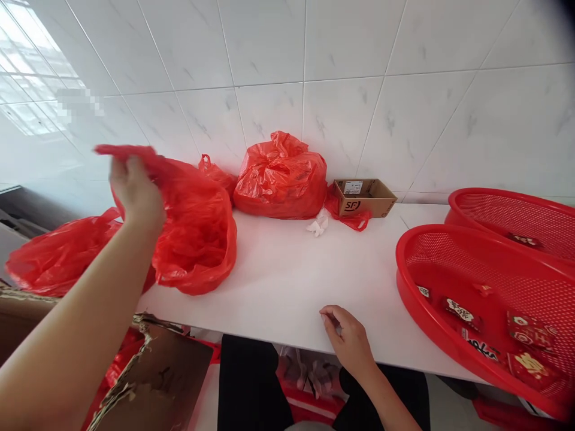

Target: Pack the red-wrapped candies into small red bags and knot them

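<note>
Head view: red basket [449, 251] holds small red packets [530, 332].

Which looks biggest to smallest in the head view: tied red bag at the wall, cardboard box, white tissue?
1. Tied red bag
2. Cardboard box
3. White tissue
All sit about equally far back, so the order seems reliable.

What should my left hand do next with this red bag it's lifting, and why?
Probably pull the bag's mouth wider. The left hand grips the raised rim of the red bag, which sags half open on the white table, its contents hidden. The right hand rests idle at the table edge and could help.
</note>
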The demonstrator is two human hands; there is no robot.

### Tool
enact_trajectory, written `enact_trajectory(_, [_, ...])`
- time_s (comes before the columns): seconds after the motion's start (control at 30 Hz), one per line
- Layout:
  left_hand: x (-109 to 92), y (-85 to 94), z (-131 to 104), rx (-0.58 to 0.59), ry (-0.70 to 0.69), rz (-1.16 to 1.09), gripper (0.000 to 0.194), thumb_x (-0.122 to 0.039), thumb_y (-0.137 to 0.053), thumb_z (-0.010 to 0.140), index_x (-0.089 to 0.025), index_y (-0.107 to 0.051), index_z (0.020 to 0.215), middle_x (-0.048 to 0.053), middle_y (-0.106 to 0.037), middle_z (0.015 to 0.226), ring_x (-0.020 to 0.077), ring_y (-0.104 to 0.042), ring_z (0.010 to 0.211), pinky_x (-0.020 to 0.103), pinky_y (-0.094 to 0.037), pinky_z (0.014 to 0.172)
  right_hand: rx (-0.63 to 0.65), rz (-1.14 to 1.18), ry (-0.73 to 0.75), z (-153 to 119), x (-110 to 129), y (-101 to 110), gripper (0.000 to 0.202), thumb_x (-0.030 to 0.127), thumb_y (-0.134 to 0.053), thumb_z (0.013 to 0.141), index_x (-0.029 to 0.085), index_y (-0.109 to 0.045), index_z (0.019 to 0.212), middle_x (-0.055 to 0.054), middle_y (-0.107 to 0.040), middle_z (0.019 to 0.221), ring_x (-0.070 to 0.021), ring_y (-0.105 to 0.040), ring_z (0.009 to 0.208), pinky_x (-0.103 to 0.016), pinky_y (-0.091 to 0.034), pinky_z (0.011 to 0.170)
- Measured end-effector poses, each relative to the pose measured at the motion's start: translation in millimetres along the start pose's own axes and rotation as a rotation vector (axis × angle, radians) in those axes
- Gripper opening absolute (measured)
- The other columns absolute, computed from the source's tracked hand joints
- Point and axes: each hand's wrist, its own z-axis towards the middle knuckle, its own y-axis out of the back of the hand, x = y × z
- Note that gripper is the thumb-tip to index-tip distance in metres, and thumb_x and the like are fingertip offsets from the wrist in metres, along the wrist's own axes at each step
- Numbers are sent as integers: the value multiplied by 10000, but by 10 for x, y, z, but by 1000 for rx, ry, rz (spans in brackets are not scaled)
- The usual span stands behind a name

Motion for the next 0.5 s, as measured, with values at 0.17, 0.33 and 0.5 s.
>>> enact_trajectory(0.17, [-277,-44,33,-163,59,-36,295,-176,-218,976,-57,-404,1172,70,-599,1237,121,-576,1135,316,-486,967,-12,8,-13,-2,8,2,211,324,-432,975,222,-617,971,-36,-685,860,-175,-640,748,-311,-533,705])
enact_trajectory(0.33, [-554,-73,-169,-178,-101,-61,237,-177,-299,929,-77,-473,1056,31,-653,1082,122,-621,1022,304,-495,884,16,18,-42,15,42,11,226,355,-421,979,226,-607,964,-22,-661,821,-171,-610,717,-307,-505,682])
enact_trajectory(0.5, [-765,-68,-257,-48,-151,-37,349,-329,-377,946,-46,-543,1066,42,-663,994,166,-632,1015,372,-490,927,29,75,-82,28,21,-9,237,377,-430,975,223,-609,948,-20,-648,809,-172,-597,717,-311,-494,693])
